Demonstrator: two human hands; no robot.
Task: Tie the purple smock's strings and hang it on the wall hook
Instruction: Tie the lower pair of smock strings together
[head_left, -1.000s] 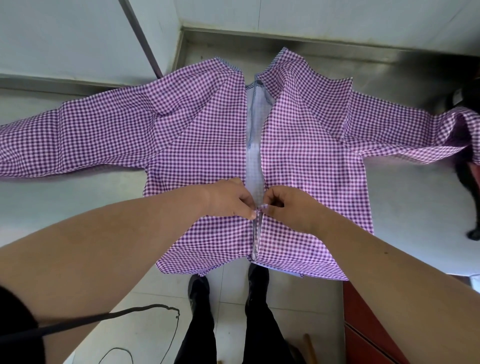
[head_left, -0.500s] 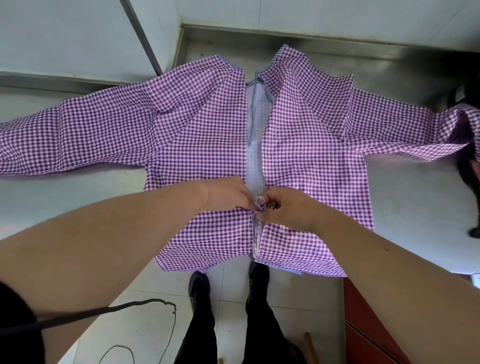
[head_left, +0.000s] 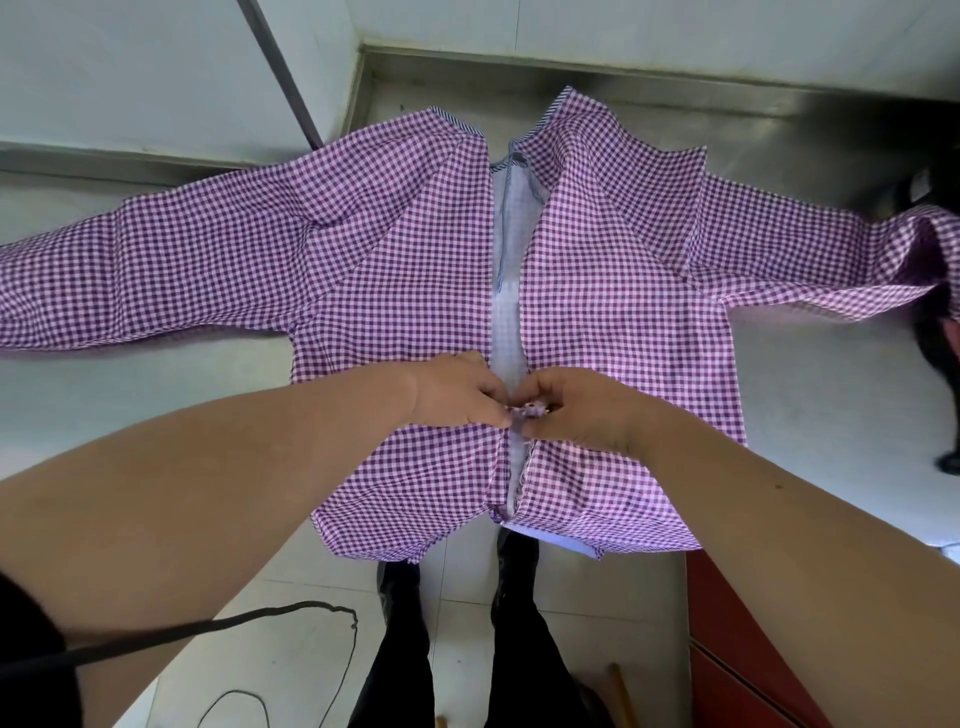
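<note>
Matt checked cloth smock, brushed-metal table

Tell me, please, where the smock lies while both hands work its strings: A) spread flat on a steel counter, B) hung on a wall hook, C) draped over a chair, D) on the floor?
A: the purple smock lies spread on the steel counter, with the left hand and right hand pinching the strings at its middle opening.

Steel counter runs to a raised back edge against pale wall panels. Below its front edge: tiled floor, black cable looping across it, and black trousers. Red cabinet at lower right, beside the legs.
</note>
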